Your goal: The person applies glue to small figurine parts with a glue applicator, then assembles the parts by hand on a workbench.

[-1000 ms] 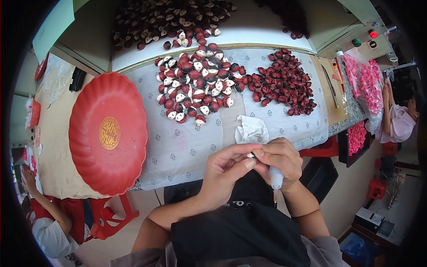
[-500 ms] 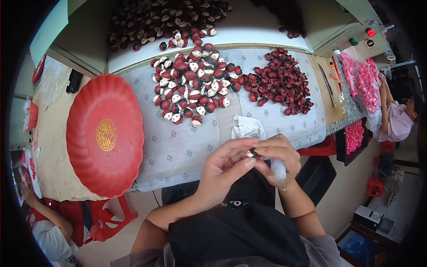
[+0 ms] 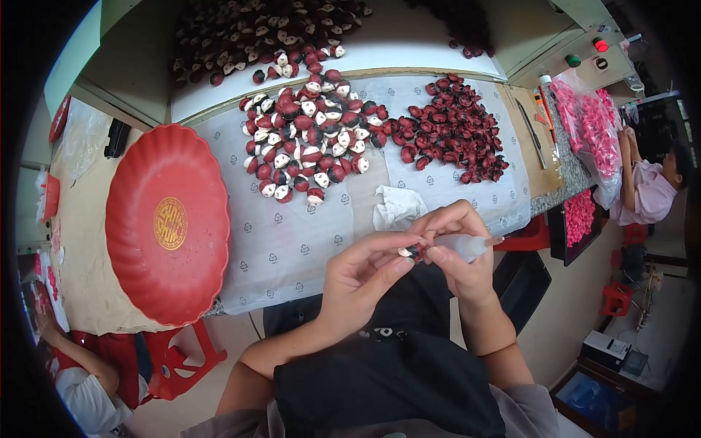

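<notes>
At the far left, a co-worker's arm [image 3: 91, 361] bends beside a red stool [image 3: 208, 350]; right of it, on brown paper [image 3: 80, 255], stands a large red tray [image 3: 139, 212] with a scalloped rim and a round gold mark. Next comes a white sheet [image 3: 252, 248], with a loose heap of red-and-white pieces [image 3: 310, 135] on it; below the heap, the left hand [image 3: 354, 281] pinches one small piece [image 3: 410, 252], white and dark, between thumb and fingers, over the person's lap.

A crumpled tissue [image 3: 396, 209] lies just beyond the hands; the right hand [image 3: 471, 279] is closed around a translucent bottle [image 3: 464, 247], its nozzle pointing right, while its thumb and fingertips come up close to the piece; they seem to touch it, though the fingers hide the contact.

Farther right lies a dark red heap [image 3: 453, 131]; then tweezers [image 3: 531, 135] on a board, a bag of pink pieces [image 3: 588, 131], a black tray [image 3: 558, 237] holding more pink, and another co-worker [image 3: 642, 193].
</notes>
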Available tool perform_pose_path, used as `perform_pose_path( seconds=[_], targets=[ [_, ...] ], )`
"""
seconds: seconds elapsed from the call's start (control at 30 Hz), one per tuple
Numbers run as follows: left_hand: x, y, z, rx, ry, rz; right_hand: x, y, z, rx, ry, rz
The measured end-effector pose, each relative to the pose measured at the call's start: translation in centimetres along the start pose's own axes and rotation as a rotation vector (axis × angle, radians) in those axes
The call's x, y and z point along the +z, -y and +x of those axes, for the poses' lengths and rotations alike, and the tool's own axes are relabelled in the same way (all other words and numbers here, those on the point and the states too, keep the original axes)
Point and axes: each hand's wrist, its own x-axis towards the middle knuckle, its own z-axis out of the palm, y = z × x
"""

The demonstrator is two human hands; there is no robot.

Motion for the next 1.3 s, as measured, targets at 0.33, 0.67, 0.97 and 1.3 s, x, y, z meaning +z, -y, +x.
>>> perform_pose_path(
  seconds=[0.33, 0.67, 0.97, 1.3],
  targets=[
    [-0.1, -0.1, 0.1, -0.064, -0.019, -0.002, -0.1, 0.7, 0.3, 0.116, -0.037, -0.039],
    [-0.3, -0.1, 0.1, -0.094, -0.055, 0.028, 0.0, 0.5, 0.3, 0.107, -0.049, -0.142],
    [-0.4, 0.1, 0.8, -0.307, -0.01, -0.42, 1.0, 0.1, -0.5, -0.24, -0.095, -0.603],
    [-0.4, 0.1, 0.4, -0.27, -0.018, -0.433, 0.9, -0.1, -0.6, -0.493, -0.079, -0.866]
  ],
)
